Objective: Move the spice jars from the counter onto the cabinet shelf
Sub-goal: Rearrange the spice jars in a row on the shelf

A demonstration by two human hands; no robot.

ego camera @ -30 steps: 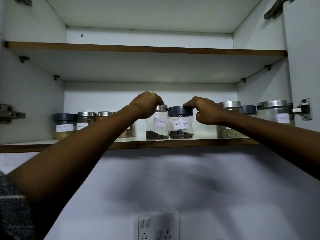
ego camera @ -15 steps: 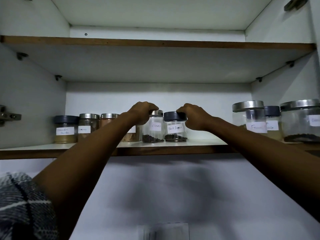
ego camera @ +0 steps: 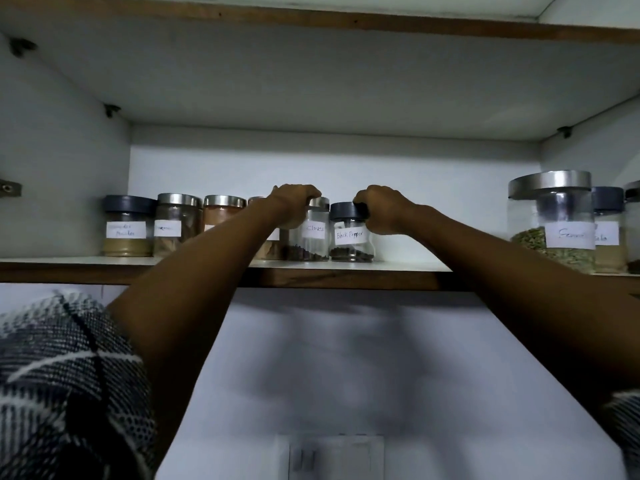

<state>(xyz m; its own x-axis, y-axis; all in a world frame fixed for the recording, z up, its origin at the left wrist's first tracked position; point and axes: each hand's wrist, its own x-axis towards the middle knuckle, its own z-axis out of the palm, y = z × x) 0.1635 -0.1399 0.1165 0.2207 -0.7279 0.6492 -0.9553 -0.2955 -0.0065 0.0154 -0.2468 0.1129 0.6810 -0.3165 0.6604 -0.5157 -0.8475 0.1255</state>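
1. Head view: the left hand (ego camera: 292, 204) curls its fingers over the silver lid of the Cloves jar (ego camera: 309, 233), and the right hand (ego camera: 380, 208) grips the dark lid of the Black Pepper jar (ego camera: 351, 235) from its 3 o'clock side.
2. Both jars stand upright on the cabinet shelf (ego camera: 408, 268), just beside each other near the middle; whether they touch is hard to tell.
3. Compared with a second ago, both jars sit deeper on the shelf, pushed back from the front edge, and the arms reach further in. I judge the placing nearly done, with only the release left.
4. At 9 o'clock of the Cloves jar stands a row of labelled jars, ending in the dark-lidded jar (ego camera: 128, 226).
5. At 3 o'clock, well apart, stands the large fennel jar (ego camera: 554, 221) with more jars behind it.
6. The counter is out of view, so whether more jars wait there cannot be told.
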